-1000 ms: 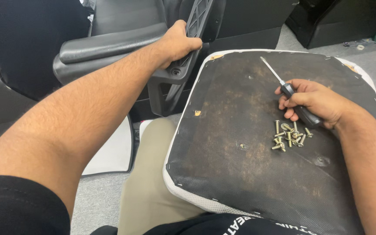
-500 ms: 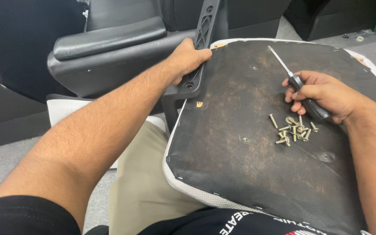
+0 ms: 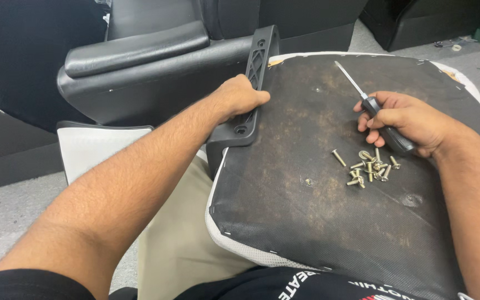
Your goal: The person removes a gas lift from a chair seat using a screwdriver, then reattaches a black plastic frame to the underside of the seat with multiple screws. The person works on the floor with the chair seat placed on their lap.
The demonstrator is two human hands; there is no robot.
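Your left hand [image 3: 239, 98] grips the armrest bracket [image 3: 254, 83], right hand [image 3: 409, 119] clasps the screwdriver [image 3: 374, 108]; tilting the seat base [image 3: 318, 222] may scatter the loose screws [image 3: 369, 166].

Left hand's fingers [image 3: 254, 99] hidden behind black plastic bracket [image 3: 254, 83].

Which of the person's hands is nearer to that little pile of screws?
Right. The right hand, holding a screwdriver, rests just above the screws; the left hand grips a black bracket at the seat's far edge.
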